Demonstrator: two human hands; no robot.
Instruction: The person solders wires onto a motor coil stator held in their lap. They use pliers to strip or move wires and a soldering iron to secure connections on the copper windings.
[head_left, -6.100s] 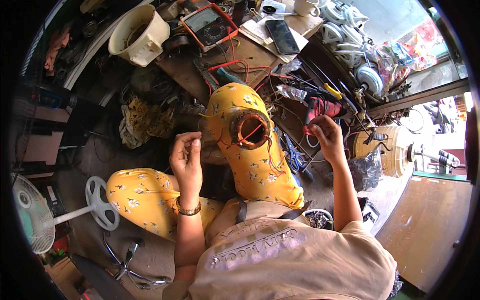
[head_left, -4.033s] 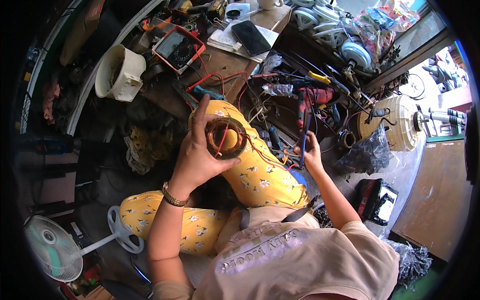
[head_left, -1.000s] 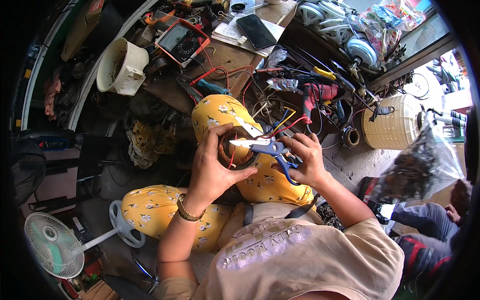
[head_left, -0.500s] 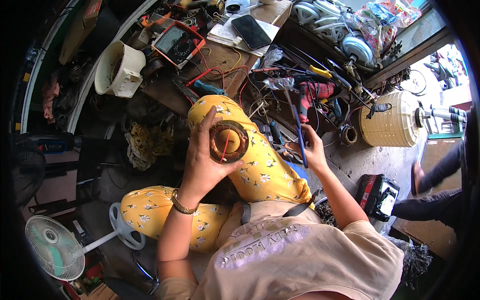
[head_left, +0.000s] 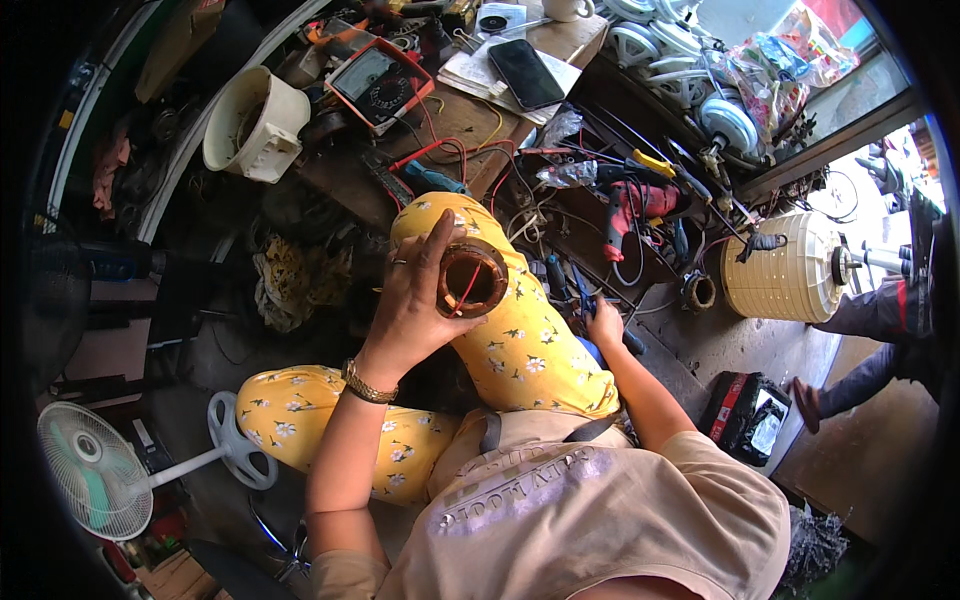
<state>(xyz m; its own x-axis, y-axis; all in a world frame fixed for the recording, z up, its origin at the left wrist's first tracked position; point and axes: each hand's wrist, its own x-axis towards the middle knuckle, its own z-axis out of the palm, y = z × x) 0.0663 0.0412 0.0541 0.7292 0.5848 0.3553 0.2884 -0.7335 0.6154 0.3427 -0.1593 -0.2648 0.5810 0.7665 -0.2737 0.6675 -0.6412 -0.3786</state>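
Observation:
My left hand (head_left: 412, 290) is closed around a ring-shaped motor stator (head_left: 471, 283) with copper windings, held up over my knee in yellow flowered trousers. Its round opening faces up, and a thin red wire crosses it. My right hand (head_left: 606, 326) is low beside my right thigh, among the tools on the floor. Its fingers are closed at the handle end of what look like blue-handled scissors (head_left: 584, 293), whose far end points away from me. Part of the grip is hidden by the fingers.
A red analog multimeter (head_left: 380, 88) and a phone (head_left: 526, 74) lie on the wooden bench (head_left: 345, 190). Nearby are a white plastic housing (head_left: 257, 125), a red power drill (head_left: 640, 210), a small copper-wound ring (head_left: 699, 291) and a cream drum (head_left: 780, 266). A fan (head_left: 95, 470) lies left; someone's legs show at right.
My right hand has lowered the blue-handled scissors from beside my thigh to the tools. The round, yellowish middle seen inside the stator before no longer shows. The person at right has moved.

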